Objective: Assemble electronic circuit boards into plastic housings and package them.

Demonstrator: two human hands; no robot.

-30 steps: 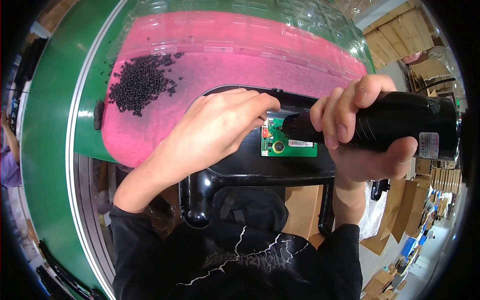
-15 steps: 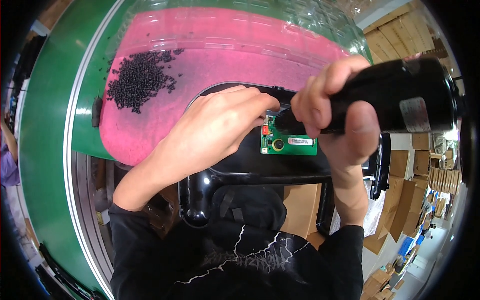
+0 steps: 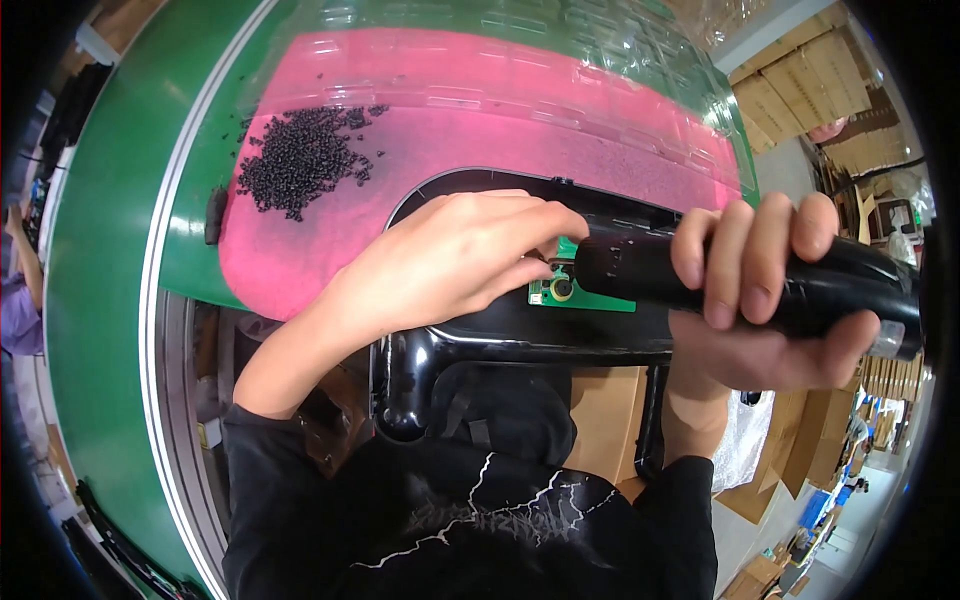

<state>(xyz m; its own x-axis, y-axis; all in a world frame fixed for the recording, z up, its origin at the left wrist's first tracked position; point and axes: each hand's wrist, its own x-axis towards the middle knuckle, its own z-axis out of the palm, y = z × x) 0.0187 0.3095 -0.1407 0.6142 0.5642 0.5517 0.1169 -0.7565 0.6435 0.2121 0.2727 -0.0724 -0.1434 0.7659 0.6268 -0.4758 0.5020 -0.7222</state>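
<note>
My right hand (image 3: 765,290) is wrapped around a thick black cylindrical tool that looks like an electric screwdriver (image 3: 630,268). Its narrow end points left, over a green circuit board (image 3: 600,300) that lies in a glossy black plastic housing (image 3: 520,348). From the left my left hand (image 3: 465,250) reaches over the housing, fingers bent and thumb and forefinger close together beside the tool's tip. Whatever lies between those fingertips is too small to make out. The tool and both hands hide much of the board.
A pile of small black screws (image 3: 300,165) lies on a pink mat (image 3: 285,265) upon the green table. Behind it is a clear plastic tray (image 3: 470,98). A dark stubby object (image 3: 215,215) sits left of the mat. Cardboard boxes (image 3: 800,85) stand at right; another person's arm (image 3: 27,262) shows far left.
My right hand's grip on the tool has turned and shifted right and down, bringing the tip nearer the board's round hole. My left hand has moved slightly right, staying beside the tip.
</note>
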